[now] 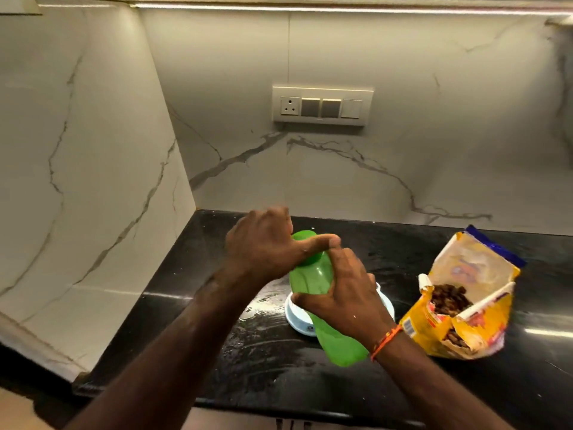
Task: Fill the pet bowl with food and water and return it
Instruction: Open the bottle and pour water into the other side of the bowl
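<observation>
Left hand (pixel 263 243): gripping the green plastic bottle's (pixel 325 318) cap at frame centre.
Right hand (pixel 344 293): holding the bottle's body.
Left to do: pale blue round pet bowl (pixel 294 315) is waiting for water; its food is hidden.

Home kitchen: black countertop (pixel 403 249), marble backsplash (pixel 310 169).

One bottle (pixel 322 302), one bowl (pixel 296 315), one bag (pixel 459 299)

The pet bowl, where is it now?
The pet bowl sits on the black counter, centre, mostly hidden under the green bottle, left of the food bag.
</observation>
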